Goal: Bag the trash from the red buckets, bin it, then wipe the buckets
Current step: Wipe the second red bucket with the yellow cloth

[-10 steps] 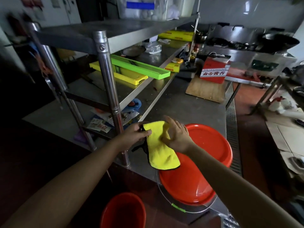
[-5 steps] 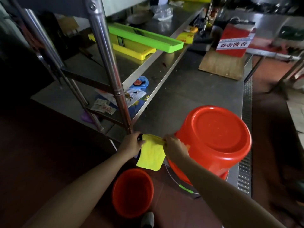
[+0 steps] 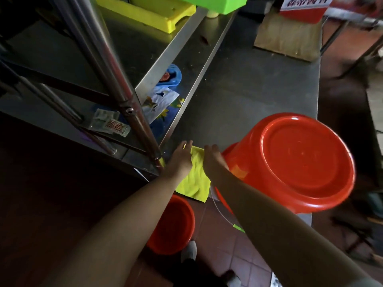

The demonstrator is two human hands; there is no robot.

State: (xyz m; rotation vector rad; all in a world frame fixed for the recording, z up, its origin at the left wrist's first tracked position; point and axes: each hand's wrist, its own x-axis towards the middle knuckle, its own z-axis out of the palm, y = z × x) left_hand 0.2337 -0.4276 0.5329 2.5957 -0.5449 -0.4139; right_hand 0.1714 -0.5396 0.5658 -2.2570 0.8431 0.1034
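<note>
1. Head view, task items. Yellow cloth (image 3: 193,179) hangs over the near edge of the steel table (image 3: 248,83), its upper end held up between the two hands and its lower corner dangling in front of the floor bucket.
2. Left hand (image 3: 180,160): on the cloth's left upper edge, back of the hand toward the camera. Its fingertips reach forward at the cloth's top corner; whether they pinch the fabric or only rest on it cannot be told.
3. Right hand (image 3: 213,162): on the cloth's right upper edge, just beside the upturned bucket. Fingers bend downward over the fabric, close together; the grip itself is hidden under the hand.
4. Upturned red bucket (image 3: 294,162): rests mouth-down and tilted on the near right part of the table, its round base facing up toward the camera. A thin wire handle (image 3: 219,212) with a green grip loops down below it past the table edge.
5. Second red bucket (image 3: 172,224): stands upright on the tiled floor (image 3: 238,255), below the cloth, partly hidden by the left forearm.
6. Other items. Steel shelf rack (image 3: 116,79) rises at the left of the table, with a yellow tray (image 3: 149,11) and a green tray (image 3: 211,3) on its shelf.
7. Blue object (image 3: 172,76) and printed packets (image 3: 159,102) lie under that shelf.
8. Wooden board (image 3: 288,38): lies on the far end of the table, a red box (image 3: 302,7) on it.
9. Shoe (image 3: 188,250): visible on the floor beside the second bucket.
</note>
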